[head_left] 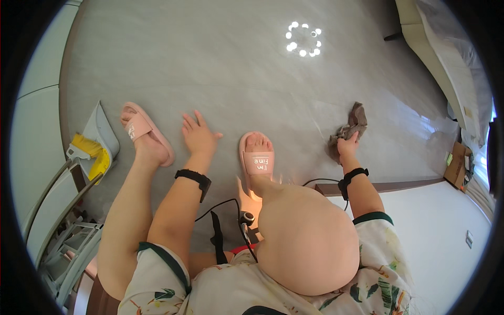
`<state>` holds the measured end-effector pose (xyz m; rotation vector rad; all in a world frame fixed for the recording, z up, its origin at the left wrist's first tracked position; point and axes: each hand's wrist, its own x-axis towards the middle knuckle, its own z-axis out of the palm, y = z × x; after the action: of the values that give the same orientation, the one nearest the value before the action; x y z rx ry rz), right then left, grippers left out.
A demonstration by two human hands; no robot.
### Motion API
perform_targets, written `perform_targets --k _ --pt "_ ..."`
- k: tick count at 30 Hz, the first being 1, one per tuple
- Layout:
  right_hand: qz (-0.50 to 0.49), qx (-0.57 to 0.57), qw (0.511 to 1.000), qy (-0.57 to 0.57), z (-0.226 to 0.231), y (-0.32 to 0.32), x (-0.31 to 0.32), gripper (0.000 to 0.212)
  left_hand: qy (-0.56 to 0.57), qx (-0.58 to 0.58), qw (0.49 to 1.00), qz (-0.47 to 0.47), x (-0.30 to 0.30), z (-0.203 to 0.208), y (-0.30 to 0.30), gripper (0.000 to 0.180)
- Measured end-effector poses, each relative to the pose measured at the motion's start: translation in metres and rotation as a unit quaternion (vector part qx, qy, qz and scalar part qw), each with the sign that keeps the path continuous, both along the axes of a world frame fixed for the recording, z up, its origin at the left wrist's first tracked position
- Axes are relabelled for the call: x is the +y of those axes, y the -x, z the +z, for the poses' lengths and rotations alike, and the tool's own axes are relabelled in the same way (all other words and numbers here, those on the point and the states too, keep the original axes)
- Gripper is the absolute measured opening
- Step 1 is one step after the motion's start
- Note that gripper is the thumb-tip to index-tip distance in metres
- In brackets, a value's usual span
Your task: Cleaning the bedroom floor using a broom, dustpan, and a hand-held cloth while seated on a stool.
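Observation:
My right hand [347, 147] is closed around a crumpled brown cloth [356, 122], out to the right over the grey floor. Part of the cloth sticks out beyond my fingers, and some bunches up beside the hand. On the left, my left hand [198, 132] has its fingers spread, palm toward the floor, with nothing in it. It lies between my two feet, which wear pink slippers; the left slipper [148, 135] is beside that hand and the right slipper [257, 157] is near the middle. Dark straps circle both wrists.
A dustpan [100, 134] and a yellow-bristled brush [94, 155] stand at the left, near a grey folding ladder [73, 252]. A cardboard box [459, 163] sits at the right by a white wall. Pale covered furniture [441, 58] lines the far right. A black cable [223, 203] runs near my legs.

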<state>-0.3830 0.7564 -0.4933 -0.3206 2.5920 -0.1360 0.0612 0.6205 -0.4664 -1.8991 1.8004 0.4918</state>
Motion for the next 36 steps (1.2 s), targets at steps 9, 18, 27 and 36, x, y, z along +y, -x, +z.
perform_targets --k 9,18,27,36 --pt "-0.068 -0.006 0.997 -0.028 0.005 -0.015 -0.008 0.084 -0.055 -0.038 0.998 -0.019 -0.013 0.004 0.004 0.107" --pt "-0.004 0.003 0.999 -0.039 0.023 -0.101 -0.049 0.090 -0.044 -0.018 0.999 0.007 -0.006 0.008 0.007 0.110" --pt "0.047 -0.076 0.990 0.111 0.021 -0.093 -0.035 0.103 -0.086 0.022 0.996 -0.016 -0.059 0.030 -0.004 0.090" --pt "0.241 -0.027 0.964 0.105 0.105 -0.080 -0.075 0.072 0.331 0.422 0.843 0.042 -0.097 0.354 -0.038 0.020"
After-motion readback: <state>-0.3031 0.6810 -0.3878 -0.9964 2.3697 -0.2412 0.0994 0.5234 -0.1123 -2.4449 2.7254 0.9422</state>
